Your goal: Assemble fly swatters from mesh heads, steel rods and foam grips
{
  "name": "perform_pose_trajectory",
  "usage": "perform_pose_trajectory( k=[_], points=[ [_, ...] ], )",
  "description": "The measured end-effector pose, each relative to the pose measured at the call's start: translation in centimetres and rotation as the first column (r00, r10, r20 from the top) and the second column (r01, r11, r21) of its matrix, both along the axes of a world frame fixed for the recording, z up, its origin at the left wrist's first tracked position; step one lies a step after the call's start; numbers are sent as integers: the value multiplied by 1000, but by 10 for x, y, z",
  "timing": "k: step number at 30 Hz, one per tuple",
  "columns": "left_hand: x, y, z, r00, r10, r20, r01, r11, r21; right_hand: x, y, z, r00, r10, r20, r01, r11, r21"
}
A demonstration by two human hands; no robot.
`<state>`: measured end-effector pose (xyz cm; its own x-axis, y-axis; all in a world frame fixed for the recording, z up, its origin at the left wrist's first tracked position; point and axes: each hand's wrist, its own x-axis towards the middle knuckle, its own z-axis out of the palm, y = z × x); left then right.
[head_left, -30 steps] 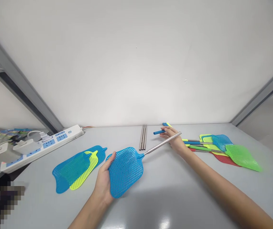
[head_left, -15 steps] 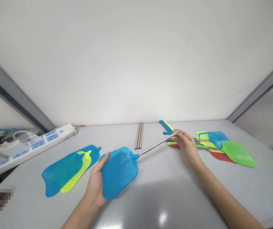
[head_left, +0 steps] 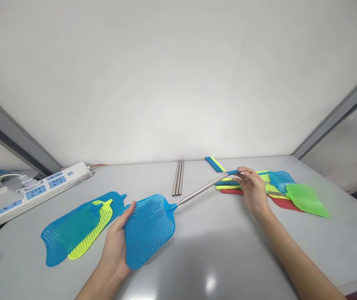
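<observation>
My left hand (head_left: 116, 239) is closed on the edge of a blue mesh fly swatter head (head_left: 150, 229), thumb on top. From the head's neck a metal rod (head_left: 201, 189) slants up to the right. At the rod's far end, my right hand (head_left: 253, 189) pinches a blue handle sleeve (head_left: 233, 171) that lines up with the rod and meets its tip. How far the rod sits inside the sleeve cannot be seen. Left of my left hand, blue (head_left: 68, 227) and yellow (head_left: 92, 239) swatter heads lie overlapped on the table.
Metal rods (head_left: 178, 179) lie side by side near the wall. Loose blue and yellow sleeves (head_left: 214, 164) rest right of them. Several swatters with handles, a green one (head_left: 306, 200) on top, are piled beyond my right hand. A white power strip (head_left: 45, 187) runs along the left.
My right hand has shifted right and now holds a blue sleeve at the rod's end, where before its fingers were at the bare rod tip. The view has shifted slightly.
</observation>
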<state>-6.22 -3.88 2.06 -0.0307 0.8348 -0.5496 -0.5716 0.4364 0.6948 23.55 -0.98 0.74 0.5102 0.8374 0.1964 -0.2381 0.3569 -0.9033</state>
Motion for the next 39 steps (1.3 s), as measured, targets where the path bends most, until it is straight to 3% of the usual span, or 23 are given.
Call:
perform_pose_trajectory(
  k=[15,26,33,39],
  points=[
    [2,1,-4,1000,-3,-4,3,999,-34,-1,-4,1,997,72,-17,-73,996,-58],
    [5,1,-2,1000,22,-7,-22,999,-39,-5,-3,-2,1000,23,-12,-23,998,-63],
    [2,0,-7,1000,4,-26,-5,999,-54,-5,-1,-4,987,-80,-137,66,992,-107],
    [4,2,-12,999,-23,-35,20,997,-76,-9,-3,-1,992,-19,-123,8,996,-92]
  ],
)
